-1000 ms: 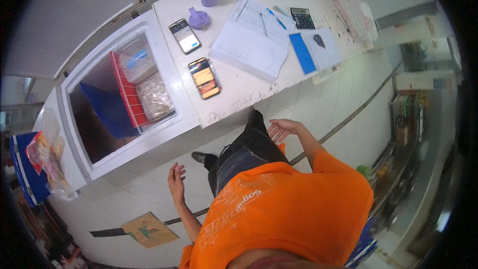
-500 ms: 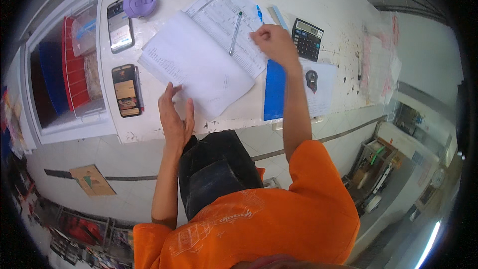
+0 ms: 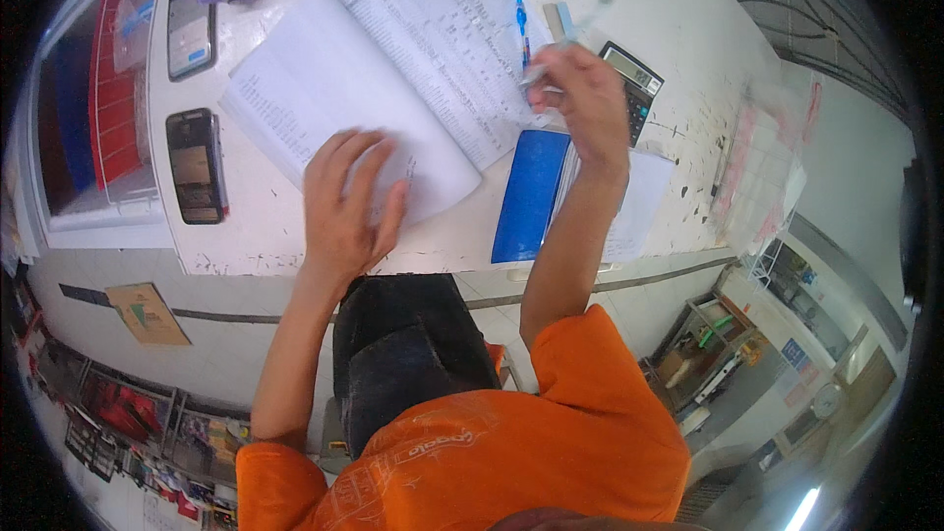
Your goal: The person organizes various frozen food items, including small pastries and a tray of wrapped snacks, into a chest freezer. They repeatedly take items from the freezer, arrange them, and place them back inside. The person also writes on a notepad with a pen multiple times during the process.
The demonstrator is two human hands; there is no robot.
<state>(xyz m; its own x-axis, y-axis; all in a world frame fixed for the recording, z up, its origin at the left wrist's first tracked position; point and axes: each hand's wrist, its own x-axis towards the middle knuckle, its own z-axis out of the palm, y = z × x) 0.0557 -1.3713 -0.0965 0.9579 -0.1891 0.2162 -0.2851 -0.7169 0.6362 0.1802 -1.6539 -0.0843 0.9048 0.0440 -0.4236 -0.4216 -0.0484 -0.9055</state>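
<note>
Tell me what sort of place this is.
Perhaps a small shop: an open chest freezer beside the white table, a calculator on that table, and stocked shelves at the lower left.

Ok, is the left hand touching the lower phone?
Apart. The head view shows bare white table and some paper between the left hand and the lower phone.

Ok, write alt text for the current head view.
A right hand holds a blurred, slim, clear pen near a black rectangular calculator on a scuffed white table; the left hand spreads over white printed paper sheets.
</note>
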